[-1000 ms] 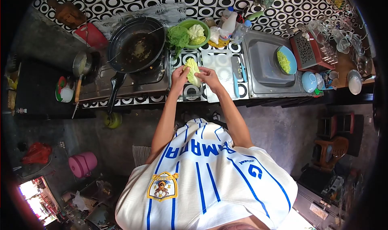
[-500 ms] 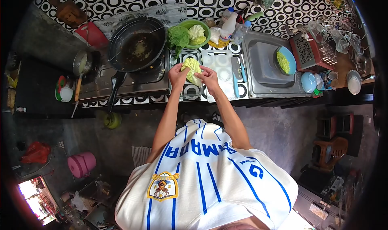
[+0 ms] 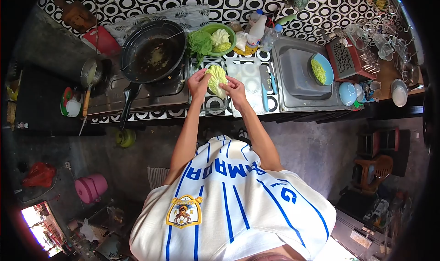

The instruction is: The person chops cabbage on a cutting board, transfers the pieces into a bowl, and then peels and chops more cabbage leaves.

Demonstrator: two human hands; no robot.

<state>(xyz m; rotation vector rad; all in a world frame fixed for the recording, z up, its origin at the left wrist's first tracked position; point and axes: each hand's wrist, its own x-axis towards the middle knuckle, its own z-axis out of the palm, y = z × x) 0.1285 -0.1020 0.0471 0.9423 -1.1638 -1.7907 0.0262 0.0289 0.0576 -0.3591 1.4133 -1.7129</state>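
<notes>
A pale green cabbage leaf [image 3: 216,80] is held up between my two hands, over a clear container at the counter's front. My left hand [image 3: 198,84] pinches the leaf's left edge. On the right side, my right hand [image 3: 235,90] grips it with thumb and fingers. Behind the leaf, a green bowl [image 3: 234,40] holds more cabbage and leafy greens. A translucent cutting board [image 3: 245,73] lies just right of my hands, with a blue-handled knife [image 3: 265,98] at its right edge.
A large black wok [image 3: 153,54] sits on the stove at left, its handle pointing toward me. Bottles [image 3: 257,30] stand behind the board. Further right, a blue bowl of shredded cabbage [image 3: 327,68] rests at the sink [image 3: 286,102]. A small pan [image 3: 87,68] is far left.
Both hands still hold the leaf, with only slight finger movement. The whole view has shifted slightly, so the counter items appear a little further left.
</notes>
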